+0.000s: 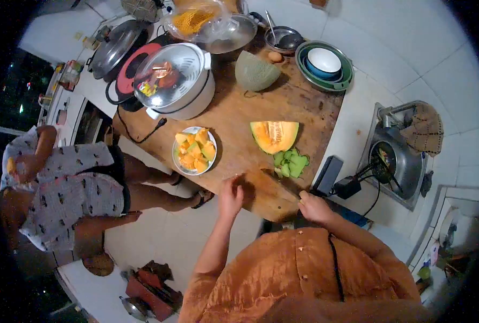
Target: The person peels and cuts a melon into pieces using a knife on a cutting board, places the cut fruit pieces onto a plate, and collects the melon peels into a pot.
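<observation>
Knife (286, 187) being gripped by right hand (316, 208) | melon wedge (275, 138) being seen at that hand's 11 o'clock, long axis 9-to-3 | left hand (230, 198) being held open

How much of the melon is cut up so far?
Some of it. Done: orange chunks on the plate, green peels beside the wedge. In hand: just the knife, in the right hand. Probably left: that wedge, seeds inside, and the bigger netted piece.

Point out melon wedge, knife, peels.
Melon wedge (275, 137): head view, on its orange flesh.
Knife (282, 185): head view, on the blade.
Peels (291, 163): head view, mid-pile.
</observation>
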`<state>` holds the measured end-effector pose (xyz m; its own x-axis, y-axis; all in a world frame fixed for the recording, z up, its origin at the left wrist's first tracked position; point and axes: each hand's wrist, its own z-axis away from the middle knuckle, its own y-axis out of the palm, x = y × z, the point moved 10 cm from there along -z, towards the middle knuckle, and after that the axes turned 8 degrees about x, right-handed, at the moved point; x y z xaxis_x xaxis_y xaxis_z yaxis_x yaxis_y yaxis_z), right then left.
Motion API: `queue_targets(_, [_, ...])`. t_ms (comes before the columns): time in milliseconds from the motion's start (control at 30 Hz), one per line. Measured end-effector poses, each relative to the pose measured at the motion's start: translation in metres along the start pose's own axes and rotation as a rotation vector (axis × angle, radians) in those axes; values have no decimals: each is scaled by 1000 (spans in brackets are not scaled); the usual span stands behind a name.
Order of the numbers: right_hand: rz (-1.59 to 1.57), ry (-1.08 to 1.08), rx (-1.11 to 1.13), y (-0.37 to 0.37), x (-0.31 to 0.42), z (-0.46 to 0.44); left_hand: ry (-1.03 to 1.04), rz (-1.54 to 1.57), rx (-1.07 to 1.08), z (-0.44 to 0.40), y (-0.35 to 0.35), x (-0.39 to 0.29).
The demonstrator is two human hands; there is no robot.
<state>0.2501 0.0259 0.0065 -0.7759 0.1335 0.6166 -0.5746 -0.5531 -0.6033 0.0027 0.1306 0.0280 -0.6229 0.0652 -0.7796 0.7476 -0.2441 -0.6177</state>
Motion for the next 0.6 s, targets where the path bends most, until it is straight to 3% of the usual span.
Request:
queue_targets(133, [34, -5, 12, 1, 6, -4, -12, 151, -37, 6, 19, -4])
queue_targets(233, [48, 136, 126, 6, 1, -6, -91, -36, 30, 2, 38, 11])
queue_targets(500, [-27, 38, -111, -22, -3, 6, -105, -223, 45, 2, 38, -5])
queue_targets(600, [-40, 107, -122, -33, -8, 8, -117, -102, 5, 4, 50, 12])
